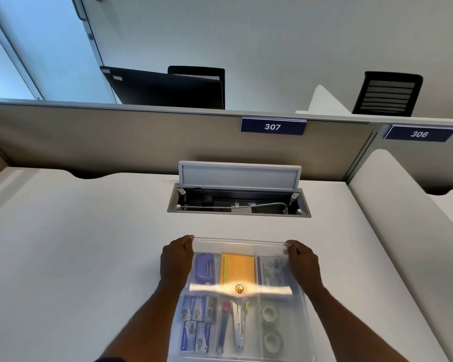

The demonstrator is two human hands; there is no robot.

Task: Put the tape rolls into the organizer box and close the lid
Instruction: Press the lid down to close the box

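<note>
A clear plastic organizer box (242, 296) sits on the white desk (89, 257), near the front edge and straight ahead of the person. Its transparent lid (239, 242) lies over the compartments, and a bright band of glare runs across its middle. The left hand (177, 259) grips the lid's far left corner, fingers curled over the edge. The right hand (302, 259) grips the far right corner the same way, fingers wrapped around the rim.

Through the lid the box shows two rows of three compartments. Two clear tape rolls (270, 326) lie in the near right compartment, one behind the other. The near middle holds a metal stapler (238, 327) beside a slim red-topped tool, and the near left holds small blue boxes (196, 322). In the far row lie a blue case (204, 267), a yellow pad (238, 267) and a printed packet (271, 269).

Beyond the box a cable hatch (239, 202) stands open in the desk.
</note>
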